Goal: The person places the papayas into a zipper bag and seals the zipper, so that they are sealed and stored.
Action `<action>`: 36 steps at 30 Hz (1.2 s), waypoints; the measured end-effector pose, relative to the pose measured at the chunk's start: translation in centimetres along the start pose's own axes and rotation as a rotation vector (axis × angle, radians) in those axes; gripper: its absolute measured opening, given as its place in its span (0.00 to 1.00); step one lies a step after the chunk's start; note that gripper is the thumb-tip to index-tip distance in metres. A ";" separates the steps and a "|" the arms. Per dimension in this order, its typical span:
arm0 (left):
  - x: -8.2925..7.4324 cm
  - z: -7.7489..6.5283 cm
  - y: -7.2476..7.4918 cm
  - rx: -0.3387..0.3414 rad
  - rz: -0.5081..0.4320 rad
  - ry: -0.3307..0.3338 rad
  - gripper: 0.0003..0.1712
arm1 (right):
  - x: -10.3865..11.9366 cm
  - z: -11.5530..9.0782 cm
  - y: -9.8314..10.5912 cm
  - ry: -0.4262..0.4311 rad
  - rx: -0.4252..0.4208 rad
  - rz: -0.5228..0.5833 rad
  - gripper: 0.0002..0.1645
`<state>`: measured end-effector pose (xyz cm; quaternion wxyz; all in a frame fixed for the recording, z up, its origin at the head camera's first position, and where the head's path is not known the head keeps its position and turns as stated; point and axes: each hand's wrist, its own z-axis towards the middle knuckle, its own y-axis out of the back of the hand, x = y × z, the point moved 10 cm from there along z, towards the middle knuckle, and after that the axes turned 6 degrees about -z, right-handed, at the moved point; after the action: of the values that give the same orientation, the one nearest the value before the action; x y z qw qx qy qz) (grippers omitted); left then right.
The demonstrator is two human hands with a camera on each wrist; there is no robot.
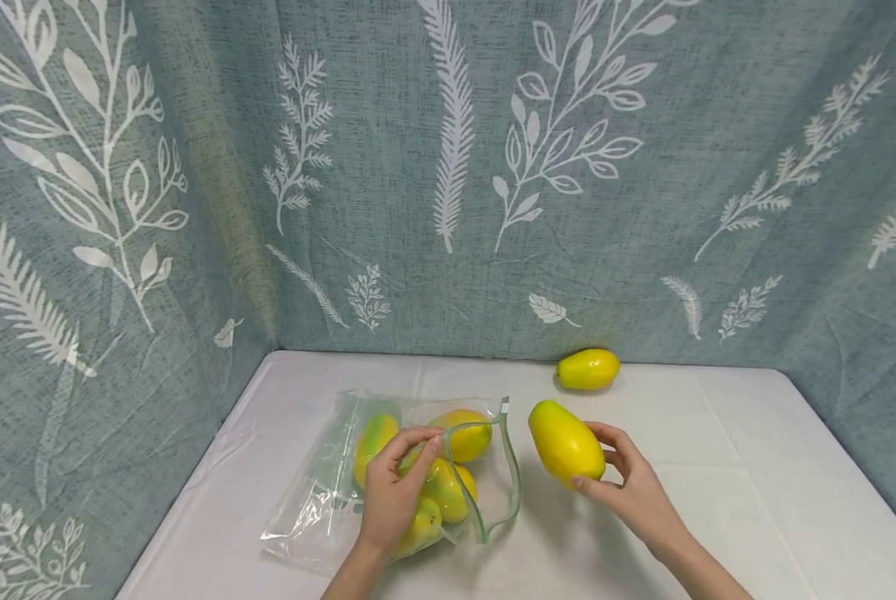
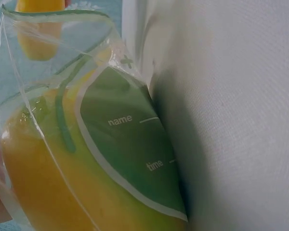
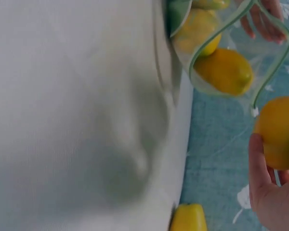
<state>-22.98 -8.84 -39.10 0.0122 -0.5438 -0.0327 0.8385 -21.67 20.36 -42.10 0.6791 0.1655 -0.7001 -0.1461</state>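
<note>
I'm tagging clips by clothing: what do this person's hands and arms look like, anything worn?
The left hand and right hand are bare, no gloves or rings showing. The left forearm and right forearm, where visible, show no sleeve or watch.

Left hand (image 1: 392, 493) and right hand (image 1: 640, 493) are bare — slim-fingered, forearms (image 1: 698, 567) uncovered.

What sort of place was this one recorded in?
Probably a makeshift tabletop filming booth, though the room beyond is hidden: leaf-patterned curtains hang on three sides of a white-covered table, where a clear zip bag and yellow fruits are being handled.
</note>
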 end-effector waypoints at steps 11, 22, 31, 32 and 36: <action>-0.1 0.0 0.0 0.000 -0.014 -0.016 0.05 | 1.0 -0.3 -3.6 0.072 0.224 -0.010 0.38; -0.1 -0.2 -0.2 0.010 -0.048 0.005 0.06 | 0.9 0.8 -5.2 0.025 0.231 0.009 0.36; -0.4 -0.1 -0.2 0.008 -0.065 -0.012 0.06 | 0.6 1.1 -7.2 -0.037 0.232 0.200 0.29; -0.5 -0.1 -0.2 0.009 -0.065 -0.019 0.06 | 0.6 1.2 -7.4 -0.043 0.224 0.223 0.28; -0.8 -0.1 -0.2 0.010 -0.061 -0.035 0.06 | 0.8 1.2 -8.0 -0.040 0.178 0.228 0.23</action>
<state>-22.56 -8.67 -38.42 0.0397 -0.5279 -0.0453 0.8472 -22.63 12.75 -44.82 0.6600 0.1413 -0.7378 -0.0086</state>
